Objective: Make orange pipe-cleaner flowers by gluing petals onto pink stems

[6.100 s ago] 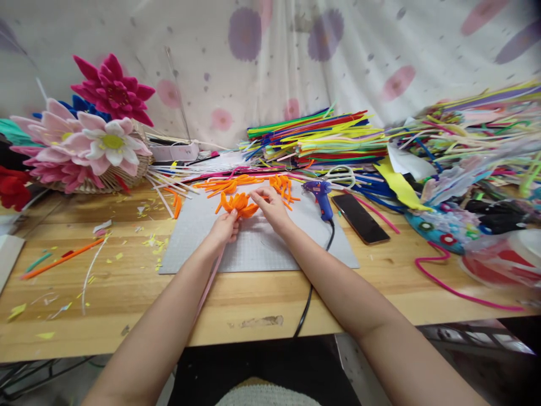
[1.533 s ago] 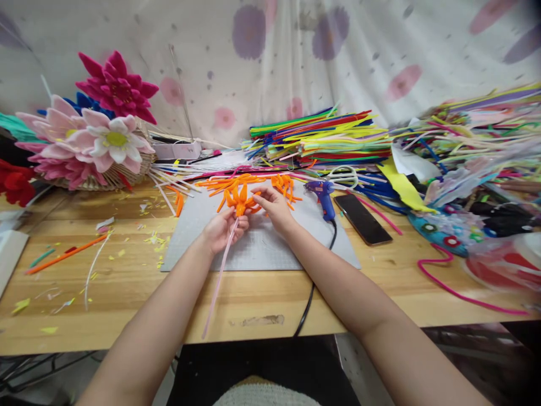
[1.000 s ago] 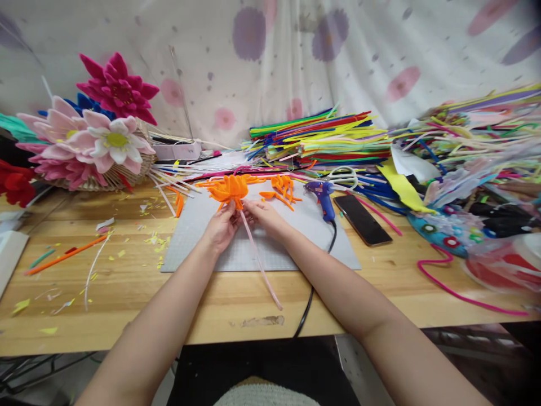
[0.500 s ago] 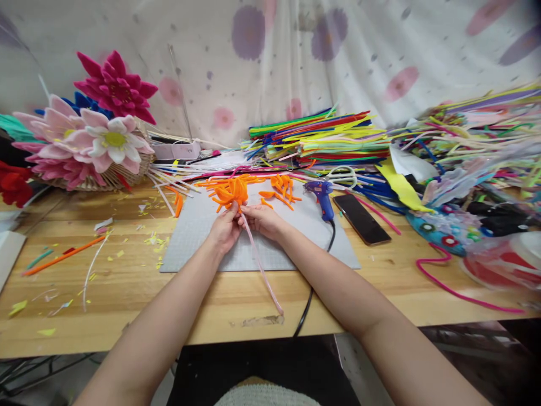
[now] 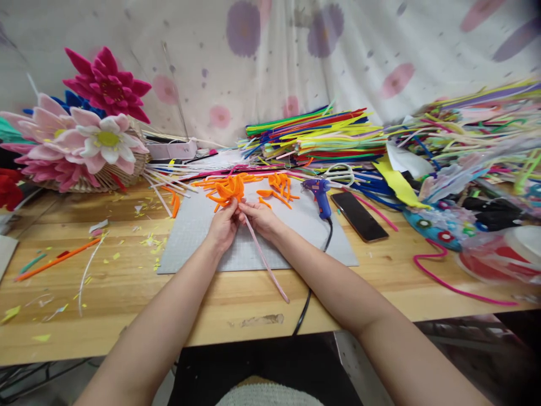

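Note:
Between my two hands, over the grey mat, is an orange pipe-cleaner flower with curved petals. A pale pink stem slants from its base down toward the table's front edge. My left hand is closed on the flower's base from the left, the thumb uppermost. My right hand pinches at the base and the top of the stem from the right. The fingers hide the join between flower and stem. Loose orange petals lie on the mat behind my right hand.
A blue glue gun with a black cord rests on the mat's right side, beside a phone. Bundles of pipe cleaners line the back. Finished flowers stand at left. Yellow scraps litter the wooden table.
The flower has turned and tilted a little in my hands, and the free end of the stem has swung slightly right and up. The view has shifted slightly.

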`<action>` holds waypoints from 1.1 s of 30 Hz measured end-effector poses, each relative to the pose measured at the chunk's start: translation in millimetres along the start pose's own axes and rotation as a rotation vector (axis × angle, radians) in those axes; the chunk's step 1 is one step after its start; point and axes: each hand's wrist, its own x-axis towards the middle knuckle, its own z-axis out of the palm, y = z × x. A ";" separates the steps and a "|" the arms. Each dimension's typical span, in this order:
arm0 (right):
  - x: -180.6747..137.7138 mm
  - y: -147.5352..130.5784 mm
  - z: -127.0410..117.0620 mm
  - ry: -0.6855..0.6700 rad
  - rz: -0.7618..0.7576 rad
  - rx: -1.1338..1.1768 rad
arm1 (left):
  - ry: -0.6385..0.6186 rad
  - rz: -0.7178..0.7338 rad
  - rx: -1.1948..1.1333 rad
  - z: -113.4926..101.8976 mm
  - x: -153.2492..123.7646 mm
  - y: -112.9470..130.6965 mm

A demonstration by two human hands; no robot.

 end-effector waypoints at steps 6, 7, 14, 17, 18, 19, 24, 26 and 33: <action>-1.0 -2.3 1.2 -0.057 -0.032 -0.137 | 0.027 0.086 -0.007 -0.4 -2.5 1.6; -1.5 -2.9 1.8 -0.082 -0.018 -0.151 | 0.013 0.074 0.004 -1.0 -3.1 2.6; -4.5 -1.7 4.3 -0.191 -0.070 -0.149 | -0.040 0.080 0.061 -5.4 -4.8 5.7; -3.8 0.3 4.3 -0.183 -0.133 -0.170 | -0.061 0.104 0.061 -5.7 -4.6 5.0; -3.2 0.7 4.1 -0.170 -0.143 -0.187 | -0.062 0.104 0.062 -5.2 -4.6 5.0; -2.6 1.1 3.7 -0.149 -0.149 -0.209 | -0.057 0.100 0.063 -4.3 -4.8 5.2; -1.6 2.3 2.3 -0.023 -0.215 -0.448 | 0.044 0.055 0.061 2.2 -5.7 6.3; -4.4 3.0 3.3 0.043 -0.344 -0.686 | 0.101 0.050 0.042 2.8 -5.0 6.0; -17.7 -3.0 2.4 0.180 -0.662 -1.325 | 0.186 0.064 -0.117 -7.5 3.4 14.5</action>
